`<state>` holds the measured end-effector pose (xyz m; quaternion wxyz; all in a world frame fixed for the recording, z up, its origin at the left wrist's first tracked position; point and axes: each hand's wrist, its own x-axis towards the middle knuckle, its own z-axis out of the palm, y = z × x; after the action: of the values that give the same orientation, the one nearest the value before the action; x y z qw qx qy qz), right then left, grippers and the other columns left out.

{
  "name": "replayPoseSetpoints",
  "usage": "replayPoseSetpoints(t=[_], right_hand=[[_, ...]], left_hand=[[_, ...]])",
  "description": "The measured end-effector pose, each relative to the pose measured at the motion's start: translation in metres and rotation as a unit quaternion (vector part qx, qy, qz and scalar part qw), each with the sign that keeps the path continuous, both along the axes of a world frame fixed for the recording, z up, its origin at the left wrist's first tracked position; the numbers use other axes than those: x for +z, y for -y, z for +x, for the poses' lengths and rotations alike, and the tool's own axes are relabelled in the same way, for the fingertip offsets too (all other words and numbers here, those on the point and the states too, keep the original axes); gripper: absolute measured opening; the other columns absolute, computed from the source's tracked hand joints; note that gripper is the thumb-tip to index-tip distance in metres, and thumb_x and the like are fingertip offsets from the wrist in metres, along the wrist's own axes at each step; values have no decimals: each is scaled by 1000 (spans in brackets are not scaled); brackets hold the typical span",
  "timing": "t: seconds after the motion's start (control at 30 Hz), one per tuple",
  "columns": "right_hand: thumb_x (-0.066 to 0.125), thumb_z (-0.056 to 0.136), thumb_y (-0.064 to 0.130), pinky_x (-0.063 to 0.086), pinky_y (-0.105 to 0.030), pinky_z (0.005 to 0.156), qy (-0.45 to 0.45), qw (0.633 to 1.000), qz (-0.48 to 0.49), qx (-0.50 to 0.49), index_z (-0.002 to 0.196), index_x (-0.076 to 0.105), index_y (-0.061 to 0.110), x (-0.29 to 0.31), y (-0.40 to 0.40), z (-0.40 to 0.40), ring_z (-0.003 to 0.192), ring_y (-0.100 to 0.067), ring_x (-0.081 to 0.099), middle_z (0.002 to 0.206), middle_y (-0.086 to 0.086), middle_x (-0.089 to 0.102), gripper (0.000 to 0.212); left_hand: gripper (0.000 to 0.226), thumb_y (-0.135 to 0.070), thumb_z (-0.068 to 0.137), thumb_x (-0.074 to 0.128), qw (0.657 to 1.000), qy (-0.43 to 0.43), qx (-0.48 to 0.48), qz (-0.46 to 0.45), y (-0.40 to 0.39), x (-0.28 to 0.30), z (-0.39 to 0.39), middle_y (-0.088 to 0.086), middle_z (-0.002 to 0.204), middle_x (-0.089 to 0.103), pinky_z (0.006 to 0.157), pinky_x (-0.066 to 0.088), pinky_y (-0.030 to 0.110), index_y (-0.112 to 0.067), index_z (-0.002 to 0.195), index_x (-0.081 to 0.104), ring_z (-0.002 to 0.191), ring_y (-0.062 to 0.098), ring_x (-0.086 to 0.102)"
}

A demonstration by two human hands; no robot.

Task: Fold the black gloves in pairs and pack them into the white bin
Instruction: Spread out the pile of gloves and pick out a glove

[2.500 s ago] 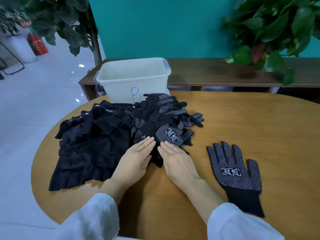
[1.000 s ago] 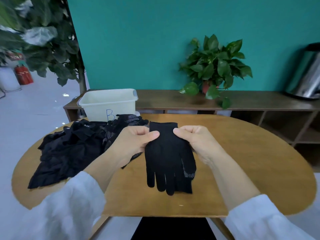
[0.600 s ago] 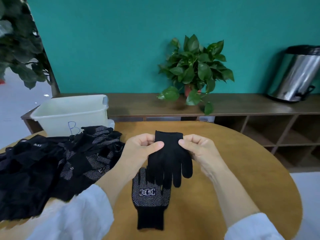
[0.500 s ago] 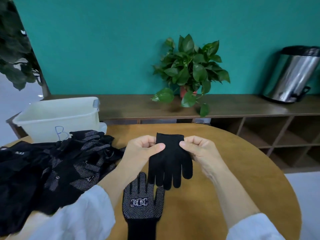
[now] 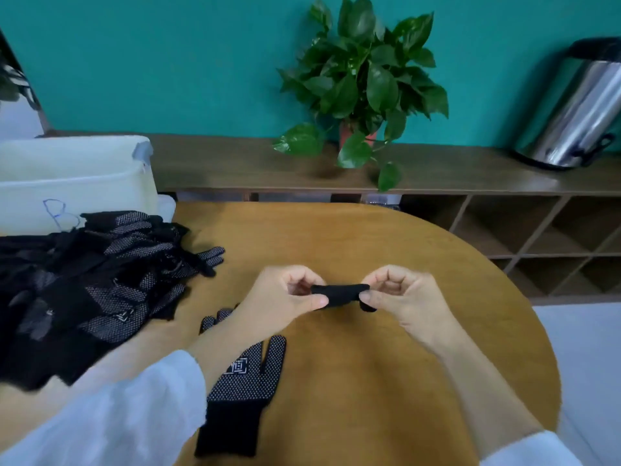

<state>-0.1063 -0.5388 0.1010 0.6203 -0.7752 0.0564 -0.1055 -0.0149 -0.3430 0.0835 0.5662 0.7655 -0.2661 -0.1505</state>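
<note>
**Inventory: glove held above the desk, one frame**

Item 1, left hand [image 5: 285, 297]: I see it above the middle of the desk [image 5: 386, 250], thumb and curled fingers pinching the left end of a black glove [image 5: 339, 292]; white sleeve [image 5: 111, 422] on the forearm.

Item 2, right hand [image 5: 400, 297]: mirrors the other, pinching the glove's right end; the glove shows as a short dark band stretched between the two hands, clear of the desk.

Item 3, dotted glove [image 5: 242, 385]: lies flat near the desk's near edge, dotted palm up, cuff toward me, partly under the left forearm.

Item 4, glove pile [image 5: 90, 284]: heaped along the desk's left edge.

Item 5, white bin [image 5: 77, 183]: at the far-left edge, behind the pile, touching it; a blue letter on its front.

Item 6, shelf [image 5: 235, 166] against the teal wall: carries a potted plant [image 5: 363, 82] and a steel can [image 5: 578, 112].
</note>
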Motion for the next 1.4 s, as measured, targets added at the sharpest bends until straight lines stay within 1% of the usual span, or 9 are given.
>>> replayPoseSetpoints(t=[0.13,0.27,0.43,0.67,0.87,1.0,1.13,1.3,1.4], right_hand=[[73,79,-8,51,-31,86,-30,998,-56,28,72,74,26,-44,-13,-43,87,-18,69,89,-6,75,35],[77,78,1,51,-26,92,6,981,-193,9,84,68,45,-83,-25,-78,97,-1,68,97,23,72,46],[71,73,6,45,-22,97,73,939,-335,10,87,71,28,-111,-38,-106,108,3,63,105,15,73,25],[53,76,10,34,-17,108,105,919,-373,-81,97,75,15,-91,-50,-101,114,-3,60,112,5,72,31],[24,101,45,20,-36,115,-34,834,-551,-13,141,47,4,-108,-85,-68,141,-24,36,149,-13,43,62],[4,102,54,14,-35,112,-127,818,-561,-13,147,37,4,-120,-86,-58,145,-24,26,155,-13,28,75],[-47,61,66,-19,-32,113,-152,822,-547,45,149,-21,14,-120,-81,-49,142,-18,-32,153,-2,-32,105],[-49,54,67,-25,-28,109,-165,818,-549,52,146,-27,18,-116,-81,-48,137,-13,-39,151,2,-37,107],[-30,64,72,-21,-20,113,-159,851,-498,58,151,-17,21,-111,-75,-46,141,-5,-29,155,7,-27,102]], left_hand=[[23,-9,79,80,996,41,-29,69,-21,-44,-40,-12,77,72,71,54,24,-31,76,73,72,11,67],[19,-12,79,79,969,201,-82,118,-42,-73,-71,-20,86,68,73,50,18,-27,88,74,80,-2,62],[26,-15,76,56,914,345,-119,176,-55,-89,-90,-17,102,69,80,57,28,-26,94,71,96,1,61],[43,-22,86,41,918,342,-82,183,-62,-81,-80,-10,133,60,115,29,20,-22,120,69,133,-1,43],[67,-55,99,6,841,376,-152,359,-56,-90,-67,-6,161,1,118,-13,25,-20,155,12,148,7,-13],[68,-55,94,-7,840,349,-127,394,-55,-101,-66,-7,161,-12,118,-14,28,-24,155,-3,145,5,-23],[72,-52,89,-16,841,346,-99,403,-48,-103,-66,-8,160,-18,119,-16,27,-24,155,-10,144,4,-26],[70,-52,92,-12,846,344,-101,394,-47,-103,-65,-7,162,-14,118,-15,27,-23,156,-7,145,4,-24],[64,-48,100,4,876,328,-95,342,-48,-96,-66,-4,163,-7,118,-15,23,-20,157,2,146,4,-19]])
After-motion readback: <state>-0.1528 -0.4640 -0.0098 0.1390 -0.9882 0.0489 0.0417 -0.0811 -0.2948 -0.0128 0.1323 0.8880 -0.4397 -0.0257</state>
